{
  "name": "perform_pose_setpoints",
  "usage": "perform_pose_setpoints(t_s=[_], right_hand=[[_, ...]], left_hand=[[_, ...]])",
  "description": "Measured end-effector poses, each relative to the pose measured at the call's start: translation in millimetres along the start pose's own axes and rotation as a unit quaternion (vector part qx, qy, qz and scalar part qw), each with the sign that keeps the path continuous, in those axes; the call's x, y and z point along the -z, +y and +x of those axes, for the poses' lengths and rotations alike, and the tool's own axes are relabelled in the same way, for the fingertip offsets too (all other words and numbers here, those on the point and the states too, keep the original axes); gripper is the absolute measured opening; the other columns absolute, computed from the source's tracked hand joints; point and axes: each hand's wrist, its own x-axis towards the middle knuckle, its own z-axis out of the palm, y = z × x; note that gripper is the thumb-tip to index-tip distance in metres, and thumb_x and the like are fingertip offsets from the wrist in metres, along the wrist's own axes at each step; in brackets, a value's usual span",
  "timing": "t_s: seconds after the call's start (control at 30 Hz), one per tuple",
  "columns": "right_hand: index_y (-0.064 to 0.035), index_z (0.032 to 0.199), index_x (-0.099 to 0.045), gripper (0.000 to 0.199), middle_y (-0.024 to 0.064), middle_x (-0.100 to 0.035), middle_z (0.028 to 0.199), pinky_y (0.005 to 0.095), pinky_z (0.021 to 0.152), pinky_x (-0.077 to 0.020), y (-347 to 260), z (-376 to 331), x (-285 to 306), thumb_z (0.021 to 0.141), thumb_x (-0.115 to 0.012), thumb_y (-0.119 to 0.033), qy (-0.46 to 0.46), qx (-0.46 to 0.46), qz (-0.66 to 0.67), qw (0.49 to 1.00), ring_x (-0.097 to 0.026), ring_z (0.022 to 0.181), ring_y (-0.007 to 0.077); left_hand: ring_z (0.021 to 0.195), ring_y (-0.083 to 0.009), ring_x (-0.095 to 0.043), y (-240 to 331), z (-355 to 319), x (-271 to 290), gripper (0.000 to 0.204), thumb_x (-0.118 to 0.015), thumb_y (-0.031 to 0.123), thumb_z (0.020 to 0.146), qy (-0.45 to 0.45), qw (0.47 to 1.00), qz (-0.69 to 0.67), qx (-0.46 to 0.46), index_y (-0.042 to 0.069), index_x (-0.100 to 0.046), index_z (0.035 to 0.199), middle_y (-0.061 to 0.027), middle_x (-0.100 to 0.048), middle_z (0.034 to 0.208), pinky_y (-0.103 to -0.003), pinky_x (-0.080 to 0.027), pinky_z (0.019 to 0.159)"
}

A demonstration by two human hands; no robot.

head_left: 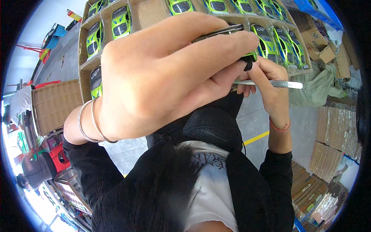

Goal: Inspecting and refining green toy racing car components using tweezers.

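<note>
My left hand [150, 73], large and close in the picture, has its fingers bent round a black and green piece [253, 57]. Most of that piece is hidden, so its exact kind does not show. A slim black strip [220, 32] lies between the fingers; whether it belongs to the same piece I cannot tell. On the right, my right hand [273, 92] is closed on silver metal tweezers [288, 84], its fingertips up against the left hand's. Beyond both hands is a cardboard tray [145, 17] with dividers, holding several green toy car bodies [121, 25] with dark windows.
An upright divided cardboard tray [56, 104] stands at left, near a red stool [60, 157] and another person [36, 170]. Stacked cardboard [332, 147] lines the right side. A pale green sack [315, 87] and an opened carton [319, 42] sit by the tray.
</note>
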Motion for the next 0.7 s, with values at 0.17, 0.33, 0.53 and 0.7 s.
perform_pose_setpoints(t_s=[0.17, 0.33, 0.53, 0.7], right_hand=[[0.0003, 0.077, -0.063, 0.029, 0.0041, -0.061, 0.065, 0.0214, 0.048, -0.0424, 0, 0, -5, 0.100, -0.055, -0.017, -0.015, 0.006, -0.025, 1.000, -0.058, 0.055, 0.0079], [0.0000, 0.077, -0.063, 0.030, 0.0041, -0.061, 0.065, 0.0212, 0.048, -0.0424, 2, 1, -8, 0.100, -0.055, -0.017, -0.022, 0.003, -0.018, 1.000, -0.058, 0.055, 0.0078], [0.0001, 0.077, -0.063, 0.030, 0.0042, -0.061, 0.064, 0.0208, 0.048, -0.0422, 3, -1, -4, 0.100, -0.055, -0.018, -0.011, -0.002, -0.022, 1.000, -0.056, 0.053, 0.0073], [0.0003, 0.077, -0.064, 0.032, 0.0046, -0.061, 0.063, 0.0207, 0.047, -0.0420, 3, 4, -6, 0.101, -0.055, -0.019, -0.030, -0.007, -0.035, 0.999, -0.055, 0.052, 0.0073]], left_hand=[[0.088, -0.0242, -0.068, 0, -4, 1, 0.043, -0.075, -0.007, 0.076, 0.000, 1.000, 0.011, 0.004, -0.007, -0.066, 0.117, -0.0194, -0.069, 0.104, -0.030, -0.054, 0.074], [0.087, -0.0238, -0.067, 2, -7, 4, 0.043, -0.075, -0.007, 0.076, -0.007, 1.000, 0.006, 0.009, -0.007, -0.065, 0.118, -0.0191, -0.069, 0.103, -0.029, -0.054, 0.073], [0.088, -0.0233, -0.067, -3, -10, 0, 0.044, -0.076, -0.007, 0.075, 0.003, 1.000, 0.006, -0.008, -0.007, -0.066, 0.118, -0.0194, -0.069, 0.105, -0.029, -0.054, 0.073], [0.092, -0.0219, -0.069, 30, 18, 14, 0.044, -0.076, -0.007, 0.076, -0.084, 0.988, 0.108, 0.068, -0.008, -0.064, 0.119, -0.0183, -0.069, 0.108, -0.029, -0.055, 0.078]])
